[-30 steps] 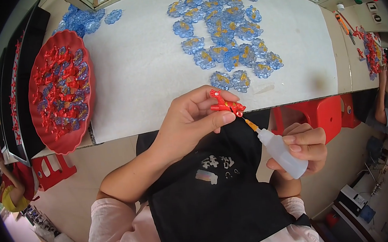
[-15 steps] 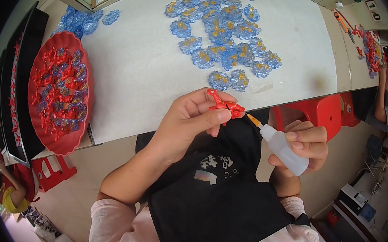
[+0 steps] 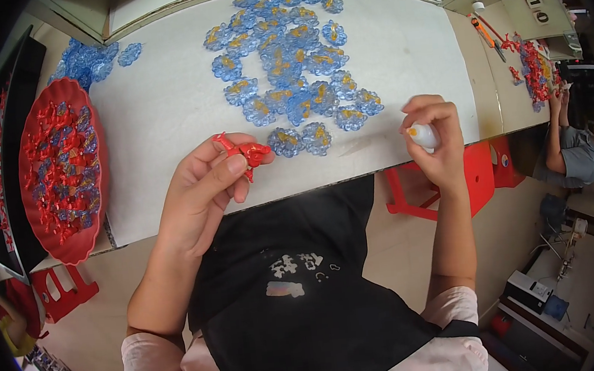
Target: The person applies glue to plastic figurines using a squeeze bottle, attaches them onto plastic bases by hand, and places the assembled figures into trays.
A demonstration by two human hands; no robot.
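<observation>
1. Fingers of the left hand (image 3: 201, 187) pinched shut on a small red plastic piece (image 3: 244, 151), held just above the near edge of the white table (image 3: 160, 105), close to the nearest blue flower pieces (image 3: 300, 140).
2. Right hand (image 3: 436, 140) closed around a small white glue bottle (image 3: 422, 135), orange tip pointing back toward the body; bottle raised over the table's near right edge, well apart from the red piece.
3. Spread of blue flower pieces with yellow centres (image 3: 285, 65) across the middle of the table; red tray (image 3: 59, 169) heaped with mixed red and blue parts at the far left; a co-worker (image 3: 580, 151) seated at the right rim.
4. Risk, as a judgement: light fingertip hold on the red piece, so a slip likely to send it to the floor past the table edge.
5. Risk: any squeeze on the tilted bottle likely to drip glue onto the black apron (image 3: 299, 285) or the fingers.
6. Risk: left hand low beside the front row, so a brush likely to scatter the set pieces.
</observation>
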